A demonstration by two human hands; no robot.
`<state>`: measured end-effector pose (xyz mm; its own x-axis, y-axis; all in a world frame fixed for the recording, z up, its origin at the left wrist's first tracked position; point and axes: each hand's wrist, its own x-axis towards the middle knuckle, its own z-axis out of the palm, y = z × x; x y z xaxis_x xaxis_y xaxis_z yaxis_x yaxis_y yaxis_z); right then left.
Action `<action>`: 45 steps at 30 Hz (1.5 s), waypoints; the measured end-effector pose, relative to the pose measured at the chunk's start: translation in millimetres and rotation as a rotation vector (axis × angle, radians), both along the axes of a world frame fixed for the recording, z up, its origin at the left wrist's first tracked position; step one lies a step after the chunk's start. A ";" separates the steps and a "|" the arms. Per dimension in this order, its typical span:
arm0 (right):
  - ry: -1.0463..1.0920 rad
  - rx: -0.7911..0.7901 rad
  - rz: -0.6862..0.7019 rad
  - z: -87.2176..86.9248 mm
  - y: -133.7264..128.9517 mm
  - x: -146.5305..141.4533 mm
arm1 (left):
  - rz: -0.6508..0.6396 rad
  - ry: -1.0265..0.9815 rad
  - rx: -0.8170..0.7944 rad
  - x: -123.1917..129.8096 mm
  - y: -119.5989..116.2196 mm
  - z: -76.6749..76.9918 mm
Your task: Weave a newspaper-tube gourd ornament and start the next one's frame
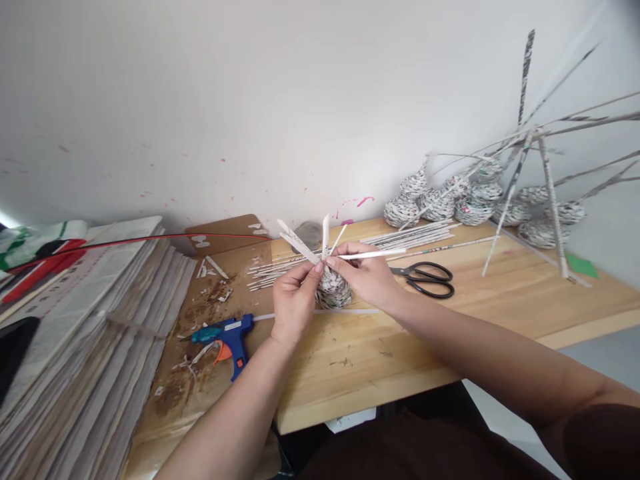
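Note:
Between my hands, a small woven gourd shape of rolled newspaper [334,292] stands upright on the wooden table [350,360]. Several paper strips [325,233] fan up and outward from its top. My left hand [299,287] pinches the strips at the neck from the left, thumb and fingers together. From the right, my right hand [364,268] has its thumb and fingers closed on the strips too. One white paper strip points right across the top of that hand. Part of the weave is hidden behind my fingers.
Behind my hands lie many thin paper rolls [420,235]. Black scissors [429,279] rest to the right. A blue glue gun [233,340] lies left on stained cardboard, beside stacked newspapers [115,333]. Finished woven gourds [403,210] and upright paper sticks [550,200] stand at the back right.

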<state>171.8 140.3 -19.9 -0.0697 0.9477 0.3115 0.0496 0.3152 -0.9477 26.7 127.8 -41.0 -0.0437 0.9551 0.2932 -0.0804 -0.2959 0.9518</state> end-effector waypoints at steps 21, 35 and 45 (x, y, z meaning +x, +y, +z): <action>-0.052 -0.045 0.208 11.0 16.6 14.5 | -0.013 -0.092 -0.074 -4.2 8.5 2.2; 0.188 -0.341 0.116 11.1 15.7 7.8 | -0.092 -0.126 -0.065 1.7 1.7 5.5; -0.128 -0.065 0.020 4.8 9.6 8.0 | -0.029 -0.225 -0.086 1.9 5.9 0.6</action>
